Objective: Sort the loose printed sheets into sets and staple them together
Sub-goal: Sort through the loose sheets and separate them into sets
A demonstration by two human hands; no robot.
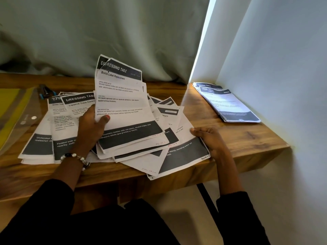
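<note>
Wood grain: a brown bench with a visible knot pattern is seen carrying all the papers; its right end is set against a pale wall.
Lifted sheets: a small bundle of printed sheets is held up and tilted from the pile; "DRESSING TABLE" and "Bottle Label Replacement" can be read on the top page, and its upper left corner is bent.
Left hand: the left hand is closed on the lower left edge of the lifted sheets, the thumb laid across the front and the fingers hidden behind.
Right hand: the right hand is laid with loosely curled fingers on the right edge of the lowest sheet; whether the edge is pinched cannot be told.
Loose pile: a fanned heap of sheets is spread between the two hands, overlapping at many angles, with one corner hung past the front edge of the bench.
Left stack: further sheets are lain to the left of the left hand.
Sorted set: a neat stack is placed well apart at the far right, near the wall.
Stapler: a dark tool with blue parts, probably a stapler, is partly hidden behind the pile.
Folder: a clear plastic folder over something yellow is lain at the left.
Backdrop: a grey-green curtain is hung in soft folds behind the bench.
Wrist: a beaded bracelet is worn on the left wrist above a black sleeve.
</note>
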